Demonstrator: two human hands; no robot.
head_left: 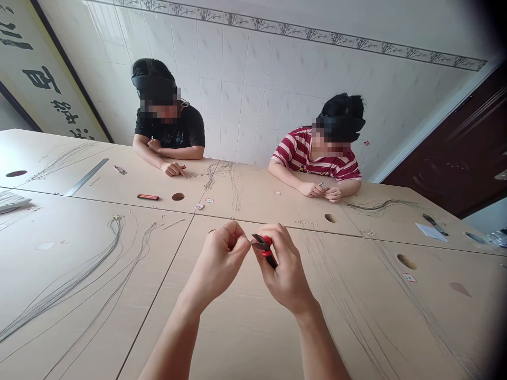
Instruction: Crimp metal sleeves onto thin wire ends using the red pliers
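Note:
My right hand (283, 264) is wrapped round a pair of pliers (266, 248) with red and black handles. Their dark jaws point left, toward the fingertips of my left hand (225, 253). That hand is closed in a pinch, thumb against the fingers; what it pinches is too small to make out. The jaw tips and my left fingertips almost meet above the table (237, 327). To the left lies a bundle of thin wires (106, 248) with small light pieces at the far ends. More thin wires (336, 279) run along the table on my right.
Across the table sit one person in black (170, 126) and another in a striped shirt (317, 153), hands on the tabletop. A steel ruler (87, 177), a red and black box cutter (148, 197) and a dark tool (434, 224) lie about. Round holes (406, 262) pierce the table.

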